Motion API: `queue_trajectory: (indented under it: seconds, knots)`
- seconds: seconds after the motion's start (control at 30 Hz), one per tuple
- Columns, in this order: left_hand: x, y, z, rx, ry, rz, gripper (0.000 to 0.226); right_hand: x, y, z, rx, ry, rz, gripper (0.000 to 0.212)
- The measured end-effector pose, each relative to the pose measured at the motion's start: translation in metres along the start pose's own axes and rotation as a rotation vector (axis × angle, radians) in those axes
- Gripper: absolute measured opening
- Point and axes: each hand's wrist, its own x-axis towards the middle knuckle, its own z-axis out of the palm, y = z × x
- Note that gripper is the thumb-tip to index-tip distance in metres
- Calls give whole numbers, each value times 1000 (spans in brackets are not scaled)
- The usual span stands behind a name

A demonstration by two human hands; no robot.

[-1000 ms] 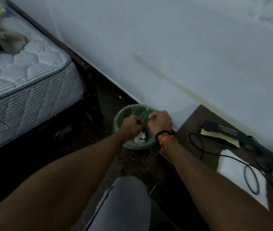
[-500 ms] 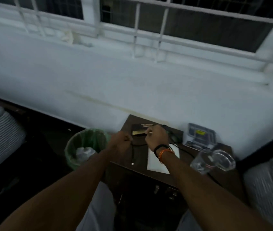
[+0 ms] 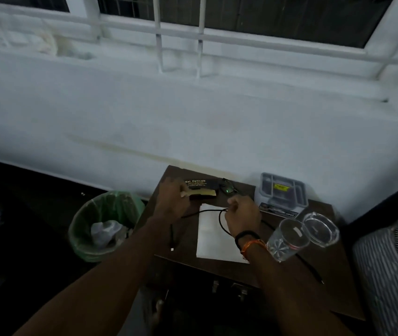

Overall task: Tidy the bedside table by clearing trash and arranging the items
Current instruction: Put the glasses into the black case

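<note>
On the dark wooden bedside table (image 3: 319,275) lies a black glasses case (image 3: 199,183) with a yellow cloth (image 3: 204,192) on it. My left hand (image 3: 172,202) pinches the cloth's left end. My right hand (image 3: 241,215) is closed on a loop of the black cable (image 3: 221,221), which runs across a white sheet (image 3: 211,241); its plug end (image 3: 172,248) hangs near the table's left edge. Dark eyeglasses (image 3: 228,186) rest behind my right hand.
A green-lined bin (image 3: 84,229) with crumpled trash stands on the floor left of the table. A grey plastic box (image 3: 281,190), a clear glass (image 3: 286,238) and a glass ashtray (image 3: 320,229) fill the table's right side. A striped mattress (image 3: 392,275) is at the right.
My view swung from the bin to the table. Both hands left the bin; the left hand moved to the glasses case and the right hand came back onto the cable.
</note>
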Motion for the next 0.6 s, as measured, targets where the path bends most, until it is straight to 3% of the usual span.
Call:
queue_trajectory:
  seconds: [0.13,0.37,0.5,0.6]
  knots:
    - [30,-20,8,-10,30,-61,32,30,7,21,-58,38,-90,28]
    - [58,-53,12,-20,-214,12,90,67,16,45,-247,109,-99,41]
    - [74,-58,11,-50,-257,54,71,88,18,52,-300,89,-28,49]
    - [86,-60,9,-25,-286,75,70,97,19,56,-317,33,19,47]
